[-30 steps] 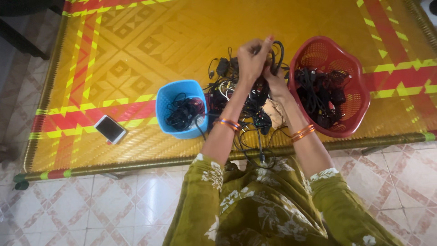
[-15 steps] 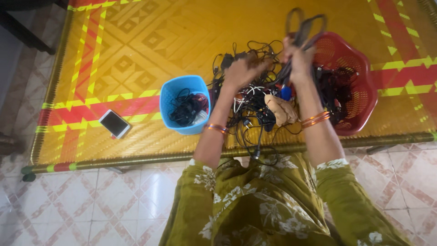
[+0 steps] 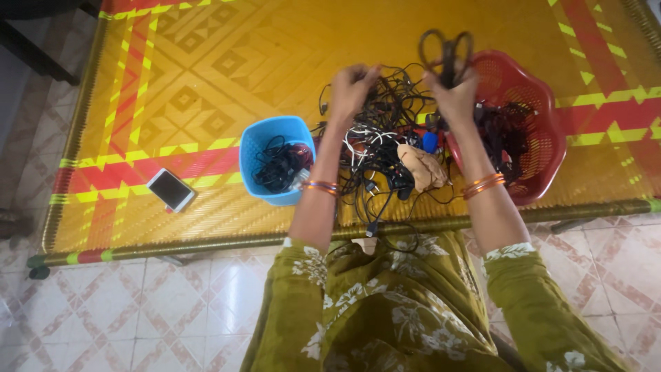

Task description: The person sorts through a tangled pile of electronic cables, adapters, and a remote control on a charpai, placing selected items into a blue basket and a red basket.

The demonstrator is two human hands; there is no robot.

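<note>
A tangled pile of black and white cables and chargers (image 3: 385, 148) lies on a yellow woven mat (image 3: 227, 62). My right hand (image 3: 456, 93) grips a looped black cable (image 3: 446, 49) and holds it raised above the pile. My left hand (image 3: 352, 88) pinches strands of the tangle and lifts them. A blue basket (image 3: 256, 146) with cables inside stands left of the pile. On the right sits a red basket (image 3: 544, 124) that also holds cables and adapters.
A white phone (image 3: 171, 189) lies on the mat left of the blue basket. A tan cloth-like lump (image 3: 421, 167) sits in the pile. The mat's front edge (image 3: 206, 242) runs just before my body, with tiled floor (image 3: 138, 310) below.
My hands separated: the right rose toward the red basket with the looped cable, the left moved left and lifted strands off the pile.
</note>
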